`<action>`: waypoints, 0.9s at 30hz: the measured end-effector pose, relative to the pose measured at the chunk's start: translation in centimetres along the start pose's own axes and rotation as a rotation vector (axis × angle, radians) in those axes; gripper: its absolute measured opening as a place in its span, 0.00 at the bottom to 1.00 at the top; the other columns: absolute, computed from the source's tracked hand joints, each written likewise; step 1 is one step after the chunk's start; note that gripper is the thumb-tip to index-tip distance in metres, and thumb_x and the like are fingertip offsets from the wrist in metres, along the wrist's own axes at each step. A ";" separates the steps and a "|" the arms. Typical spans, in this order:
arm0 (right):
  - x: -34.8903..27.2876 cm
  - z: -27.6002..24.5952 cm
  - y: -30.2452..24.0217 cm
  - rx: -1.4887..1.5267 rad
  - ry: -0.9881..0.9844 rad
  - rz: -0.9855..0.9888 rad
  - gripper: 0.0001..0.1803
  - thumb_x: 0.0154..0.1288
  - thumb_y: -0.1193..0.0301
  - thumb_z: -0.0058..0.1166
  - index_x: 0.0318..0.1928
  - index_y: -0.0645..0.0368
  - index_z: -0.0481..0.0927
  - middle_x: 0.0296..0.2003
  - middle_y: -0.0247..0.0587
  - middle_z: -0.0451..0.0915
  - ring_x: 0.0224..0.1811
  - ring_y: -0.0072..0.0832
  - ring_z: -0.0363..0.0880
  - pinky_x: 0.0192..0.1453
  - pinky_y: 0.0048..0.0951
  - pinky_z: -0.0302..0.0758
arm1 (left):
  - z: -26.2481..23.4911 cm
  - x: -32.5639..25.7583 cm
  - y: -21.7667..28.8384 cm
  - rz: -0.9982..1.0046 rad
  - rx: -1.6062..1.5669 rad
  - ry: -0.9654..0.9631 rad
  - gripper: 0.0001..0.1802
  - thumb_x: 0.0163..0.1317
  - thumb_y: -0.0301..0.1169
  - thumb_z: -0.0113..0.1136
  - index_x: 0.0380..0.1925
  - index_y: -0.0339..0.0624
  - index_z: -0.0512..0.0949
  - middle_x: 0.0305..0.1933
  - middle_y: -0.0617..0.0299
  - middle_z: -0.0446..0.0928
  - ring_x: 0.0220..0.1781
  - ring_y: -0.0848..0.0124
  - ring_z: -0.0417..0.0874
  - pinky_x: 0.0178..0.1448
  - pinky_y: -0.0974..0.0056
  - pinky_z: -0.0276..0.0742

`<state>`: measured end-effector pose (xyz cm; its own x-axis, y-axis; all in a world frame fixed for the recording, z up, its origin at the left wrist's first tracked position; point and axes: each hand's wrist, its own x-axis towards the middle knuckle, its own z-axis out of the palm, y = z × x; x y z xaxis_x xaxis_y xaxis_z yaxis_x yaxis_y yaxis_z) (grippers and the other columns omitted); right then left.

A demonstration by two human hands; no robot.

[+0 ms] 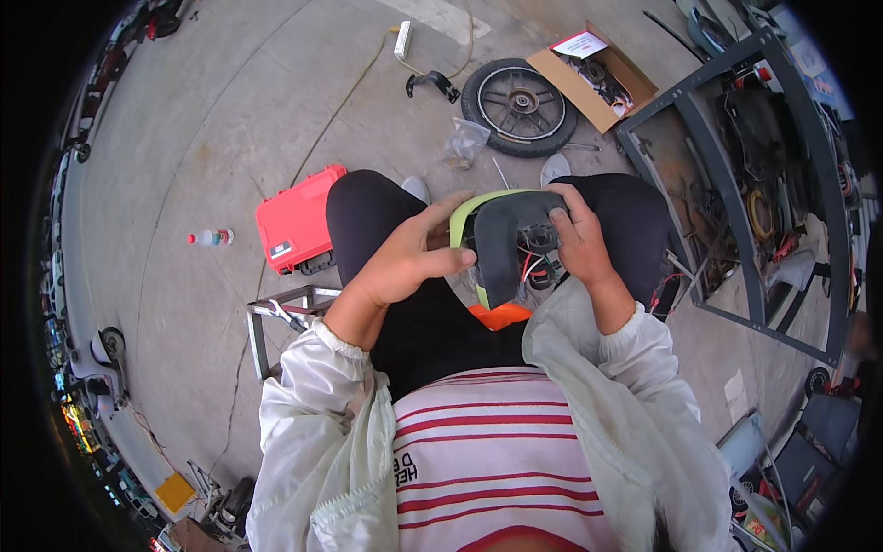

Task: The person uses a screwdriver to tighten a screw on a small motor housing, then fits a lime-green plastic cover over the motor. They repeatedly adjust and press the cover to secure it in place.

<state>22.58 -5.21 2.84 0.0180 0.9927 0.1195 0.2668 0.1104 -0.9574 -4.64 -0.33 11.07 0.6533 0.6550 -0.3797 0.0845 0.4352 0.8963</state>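
Above my lap I hold a plastic housing (501, 253), dark grey with a yellow-green outer rim, perhaps a scooter part. Red, white and green wires (532, 267) show at its open right side. My left hand (418, 256) grips its left edge, thumb on the dark face and the other fingers partly hidden behind the rim. At the upper right corner my right hand (581, 237) holds on, its thumb lying on the grey surface. Below the housing an orange piece (501, 316) shows between my legs.
Left of my knee lies a red tool case (299, 219), with a bottle (212, 237) farther left. A wheel (520, 106), a plastic bag (466, 141) and an open cardboard box (593, 78) lie ahead. A metal rack (736, 193) stands right; a metal frame (260, 340) stands left.
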 end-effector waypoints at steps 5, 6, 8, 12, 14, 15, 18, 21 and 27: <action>0.5 -0.6 -0.4 0.003 -0.010 -0.004 0.17 0.76 0.64 0.54 0.56 0.62 0.76 0.42 0.47 0.83 0.44 0.31 0.83 0.53 0.31 0.77 | 0.1 0.3 0.6 -0.026 -0.028 -0.008 0.49 0.56 0.34 0.68 0.76 0.30 0.57 0.60 0.49 0.76 0.58 0.65 0.77 0.61 0.63 0.75; 0.6 -0.7 -0.5 -0.009 -0.012 -0.001 0.17 0.75 0.64 0.54 0.56 0.62 0.76 0.41 0.47 0.83 0.44 0.31 0.83 0.53 0.31 0.77 | 0.1 0.4 0.8 -0.035 -0.028 -0.010 0.49 0.56 0.34 0.68 0.76 0.30 0.57 0.60 0.49 0.76 0.58 0.65 0.77 0.60 0.62 0.75; 0.8 -0.9 -0.9 -0.033 -0.015 0.007 0.17 0.75 0.64 0.54 0.56 0.63 0.76 0.41 0.47 0.83 0.44 0.32 0.83 0.53 0.31 0.77 | 0.0 0.5 0.6 -0.017 -0.043 -0.005 0.49 0.56 0.35 0.67 0.76 0.31 0.57 0.60 0.50 0.76 0.57 0.66 0.78 0.59 0.64 0.75; 1.1 -0.9 -1.3 -0.036 -0.012 0.016 0.17 0.75 0.65 0.55 0.56 0.62 0.77 0.41 0.48 0.83 0.44 0.33 0.83 0.53 0.31 0.77 | -0.2 1.0 0.5 -0.030 0.001 -0.006 0.52 0.52 0.41 0.62 0.76 0.29 0.56 0.64 0.51 0.73 0.57 0.65 0.78 0.55 0.67 0.76; 1.4 -0.9 -1.3 -0.023 -0.014 0.014 0.16 0.75 0.65 0.55 0.56 0.62 0.77 0.41 0.49 0.83 0.44 0.33 0.84 0.53 0.32 0.77 | -0.4 1.3 0.4 -0.053 -0.025 -0.012 0.52 0.52 0.42 0.61 0.76 0.29 0.56 0.65 0.50 0.73 0.58 0.64 0.79 0.55 0.66 0.77; 1.6 -1.0 -1.3 -0.026 -0.025 0.026 0.16 0.75 0.65 0.55 0.56 0.62 0.77 0.42 0.49 0.83 0.44 0.34 0.84 0.54 0.32 0.77 | -0.5 1.4 0.4 -0.065 -0.039 -0.015 0.52 0.53 0.43 0.61 0.76 0.29 0.56 0.65 0.49 0.73 0.59 0.63 0.79 0.55 0.65 0.78; 1.9 -1.1 -1.5 -0.034 -0.050 0.048 0.17 0.75 0.65 0.54 0.57 0.61 0.77 0.43 0.49 0.84 0.45 0.36 0.84 0.54 0.33 0.77 | -0.3 1.4 0.2 -0.071 -0.062 0.019 0.52 0.53 0.44 0.60 0.76 0.29 0.56 0.66 0.49 0.72 0.59 0.63 0.79 0.54 0.63 0.79; 2.1 -1.2 -1.6 -0.031 -0.059 0.039 0.17 0.75 0.64 0.55 0.58 0.60 0.77 0.44 0.49 0.84 0.47 0.37 0.84 0.55 0.33 0.77 | -0.4 1.4 0.2 -0.074 -0.079 0.006 0.53 0.51 0.43 0.61 0.76 0.28 0.55 0.67 0.49 0.71 0.60 0.63 0.78 0.56 0.64 0.77; 2.1 -0.9 -1.8 0.004 -0.030 0.008 0.19 0.75 0.64 0.53 0.62 0.57 0.75 0.48 0.49 0.83 0.51 0.38 0.83 0.59 0.33 0.75 | 1.4 0.6 1.7 0.027 0.092 0.044 0.54 0.51 0.37 0.63 0.78 0.30 0.53 0.69 0.50 0.69 0.63 0.66 0.73 0.60 0.69 0.71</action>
<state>23.03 -3.36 5.04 -0.0093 0.9946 0.1037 0.2626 0.1025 -0.9594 -3.06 -0.12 12.70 0.6228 0.6930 -0.3632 0.1378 0.3598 0.9228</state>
